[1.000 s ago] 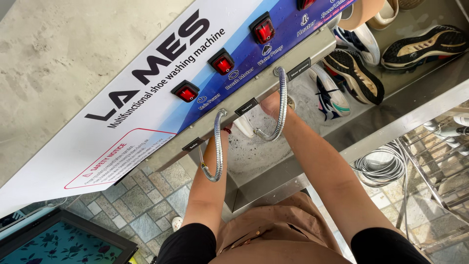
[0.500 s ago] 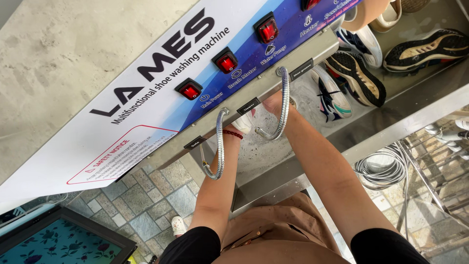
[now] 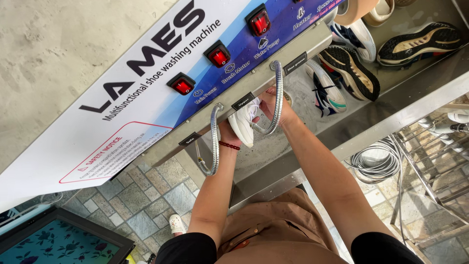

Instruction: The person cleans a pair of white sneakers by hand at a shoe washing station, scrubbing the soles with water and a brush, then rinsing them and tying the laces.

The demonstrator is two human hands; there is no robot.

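Inside steel trough (image 3: 391,105) (sneakers (image 3: 351,73))

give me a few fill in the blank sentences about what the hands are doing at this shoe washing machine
Both hands, left hand and right hand, hold a ____ shoe.
The left wrist wears a ____ bracelet.
The switches on the panel glow ____.
The flexible hoses are made of ____.

Missing words: white; red; red; metal

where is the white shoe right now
In the head view the white shoe sits near the middle, held between the left hand and right hand, under the machine's front edge between two flexible metal hoses, over the steel basin.
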